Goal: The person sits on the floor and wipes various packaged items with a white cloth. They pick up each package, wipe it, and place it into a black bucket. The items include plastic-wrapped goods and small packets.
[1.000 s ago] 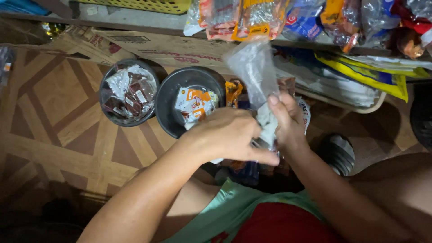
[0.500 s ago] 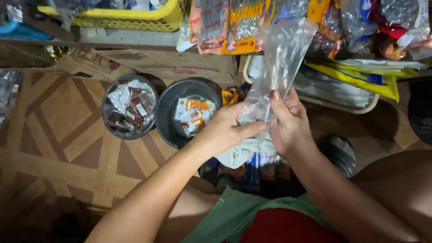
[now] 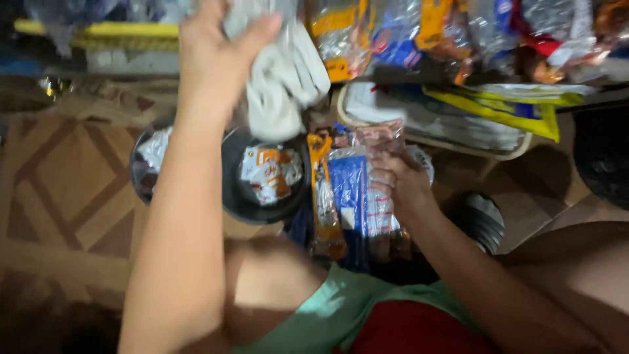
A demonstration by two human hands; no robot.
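Patterned brown floor [image 3: 59, 190] below. Left hand [image 3: 216, 59] at twelve o'clock, grip bunching limp, light plastic bags [image 3: 285, 85]; right hand [image 3: 400, 180] pinching slippery packet strip [image 3: 377, 196].

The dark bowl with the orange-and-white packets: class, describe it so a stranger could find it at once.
Start at the patterned wooden floor and go right to the raised left hand holding a bunch of clear bags. Just below that bunch sits the dark bowl. Unlike the second bowl, half hidden behind the left forearm, it holds orange-and-white packets.
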